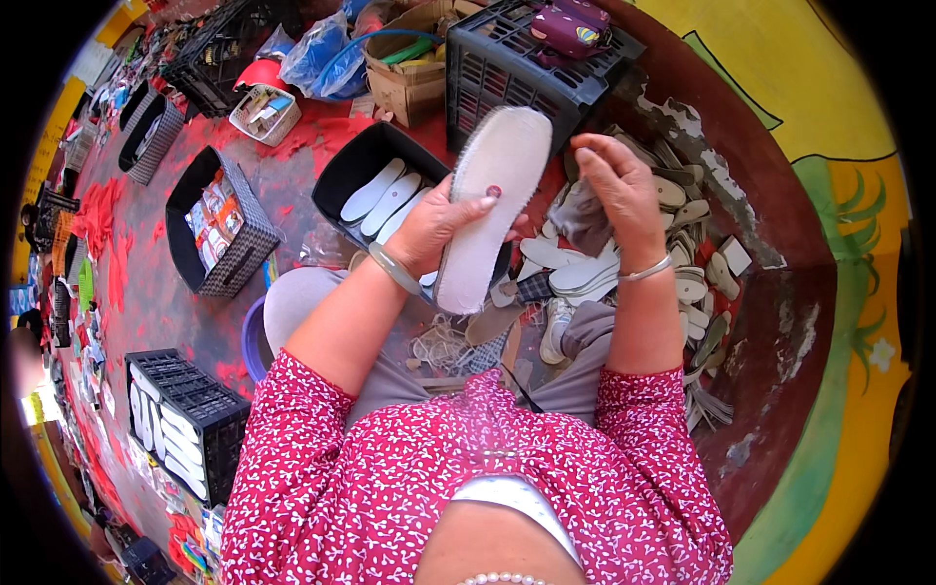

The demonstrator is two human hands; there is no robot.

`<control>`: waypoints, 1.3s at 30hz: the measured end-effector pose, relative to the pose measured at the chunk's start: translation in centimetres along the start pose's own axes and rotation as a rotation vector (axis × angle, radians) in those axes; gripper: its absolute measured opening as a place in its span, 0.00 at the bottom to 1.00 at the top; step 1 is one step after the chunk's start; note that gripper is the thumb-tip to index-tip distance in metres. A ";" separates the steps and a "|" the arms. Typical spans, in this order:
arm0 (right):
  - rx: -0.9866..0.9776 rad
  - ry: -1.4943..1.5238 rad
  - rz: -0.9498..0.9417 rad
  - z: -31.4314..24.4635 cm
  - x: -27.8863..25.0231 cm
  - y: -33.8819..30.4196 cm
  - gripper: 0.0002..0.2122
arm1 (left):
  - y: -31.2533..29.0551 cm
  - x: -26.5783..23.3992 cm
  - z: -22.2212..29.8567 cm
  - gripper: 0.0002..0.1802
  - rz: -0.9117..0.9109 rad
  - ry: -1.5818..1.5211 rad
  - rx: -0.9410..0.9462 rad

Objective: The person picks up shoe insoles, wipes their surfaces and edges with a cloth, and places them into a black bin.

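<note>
My left hand is closed around the side of a pale shoe insole, its thumb lying on the upper face beside a small red round mark. The insole stands tilted up in front of me, with a fuzzy, frayed edge. To its right, my right hand is raised apart from it, thumb and forefinger pinched together. Whatever those fingers hold, if anything, is too small to see. Below the insole, a black box holds several white insoles. More insoles and soles lie heaped beneath my right hand.
A black plastic crate with a purple bag on top stands ahead. Left are a patterned bin of small packets, a white basket and a crate of white insoles. Tangled string lies between my legs. A painted wall rises right.
</note>
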State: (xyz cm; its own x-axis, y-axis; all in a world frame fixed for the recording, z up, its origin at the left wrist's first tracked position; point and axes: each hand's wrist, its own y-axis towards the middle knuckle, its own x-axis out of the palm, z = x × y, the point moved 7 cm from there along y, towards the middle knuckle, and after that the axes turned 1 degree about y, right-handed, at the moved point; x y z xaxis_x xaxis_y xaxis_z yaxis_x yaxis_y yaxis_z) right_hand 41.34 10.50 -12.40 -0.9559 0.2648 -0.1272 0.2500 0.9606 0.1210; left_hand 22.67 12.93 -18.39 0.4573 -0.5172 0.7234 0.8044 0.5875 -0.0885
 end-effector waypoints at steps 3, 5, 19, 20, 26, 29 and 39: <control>-0.202 -0.225 0.070 -1.7 2.6 -1.0 0.18 | -0.4 0.6 -0.5 0.30 -0.024 0.027 -0.024; -0.174 -0.269 0.040 -0.6 2.6 -1.0 0.18 | -0.4 0.8 -0.7 0.31 -0.034 0.050 -0.037; -0.163 -0.451 0.203 1.0 2.9 -1.4 0.14 | 0.0 0.2 -2.9 0.25 -0.085 0.168 -0.076; -0.168 -0.514 0.187 0.9 3.1 -1.5 0.14 | 0.1 -0.2 -3.3 0.24 -0.093 0.188 -0.074; 0.051 -0.073 -0.014 1.8 3.0 -0.9 0.16 | -0.2 -0.8 -4.0 0.23 -0.112 0.114 -0.215; 0.319 0.387 -0.167 1.9 2.9 -1.0 0.14 | -0.5 -0.1 -3.7 0.23 -0.152 0.066 -0.293; 0.341 0.204 -0.015 4.3 2.9 -0.7 0.20 | 1.5 -3.9 -1.9 0.13 0.163 0.103 0.042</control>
State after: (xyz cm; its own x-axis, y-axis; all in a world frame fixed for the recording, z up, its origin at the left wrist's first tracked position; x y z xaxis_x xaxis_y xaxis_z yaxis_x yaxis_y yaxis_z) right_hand 39.11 10.98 -17.04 -0.9622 0.2616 0.0756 0.2401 0.9460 -0.2175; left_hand 22.76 14.64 -22.66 0.6180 -0.4728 0.6282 0.7013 0.6927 -0.1685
